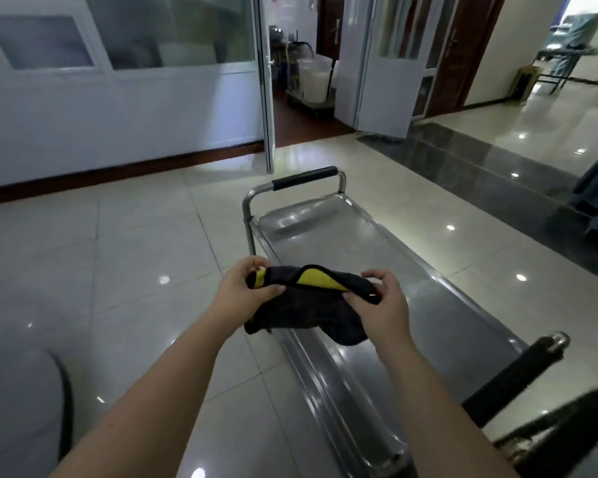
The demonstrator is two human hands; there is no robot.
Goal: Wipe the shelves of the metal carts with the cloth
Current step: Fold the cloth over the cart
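While the black-and-yellow cloth (311,307) is hanging over the cart shelf (342,236) in the head view, 2 hands are gripping it | left hand (247,291) is pinching 1 end, right hand (382,305) the other | cart shelf is running lengthwise away toward far handle (304,178) | right hand is hovering nearer its middle

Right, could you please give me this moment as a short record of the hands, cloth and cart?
hands: left hand and right hand each pinch one end of the cloth
cloth: dark with a yellow side, held over the cart
cart: metal, shiny top, black handle at its far end
wiping: not yet begun
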